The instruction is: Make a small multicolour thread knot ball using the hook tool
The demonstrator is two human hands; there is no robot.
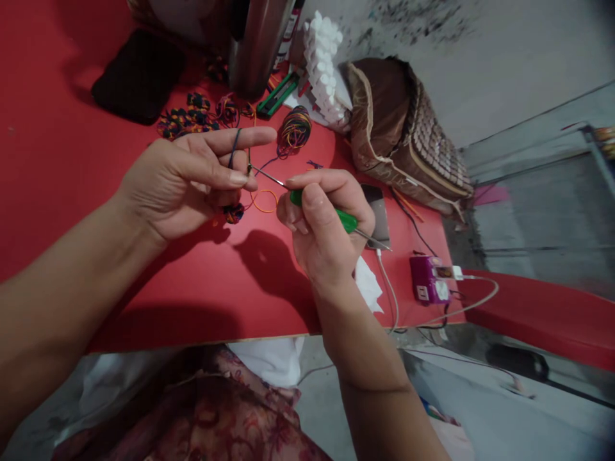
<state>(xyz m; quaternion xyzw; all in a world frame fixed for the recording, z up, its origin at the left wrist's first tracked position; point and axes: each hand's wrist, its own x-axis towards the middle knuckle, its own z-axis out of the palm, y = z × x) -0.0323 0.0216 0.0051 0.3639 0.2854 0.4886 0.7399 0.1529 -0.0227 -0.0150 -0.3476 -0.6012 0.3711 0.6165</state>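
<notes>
Hook (348,221) is in my right hand (327,230), right of centre over the red table (192,282): thumb and index closed on the green handle (346,220), other fingers curled in under it, bare metal sticking out both ends. Slim metal plus what looks like plastic, so I'd call it light and stiff. Shaft probably slick; the handle is the place to grip, toward its tip-side end for control. Tip points far-left and meets the yarn (234,148) right at my left fingertips. My left hand (187,176) has the index stretched out with a dark strand over it, thumb pressed down on the fingers below, gap narrow, yarn pinched there; how much is under the thumb I can't tell. Yarn reads soft, limp, near weightless, no stiffness of its own, so best held close to the tip with light tension over the index. Too slack and a loop could slide off the metal; too tight and it could bind. Small knotted piece (234,213) shows just near of my left fingers; can't tell whether it hangs or rests. Yarn ball (295,128) sits on the far side, likely squashy and apt to roll if tugged.
</notes>
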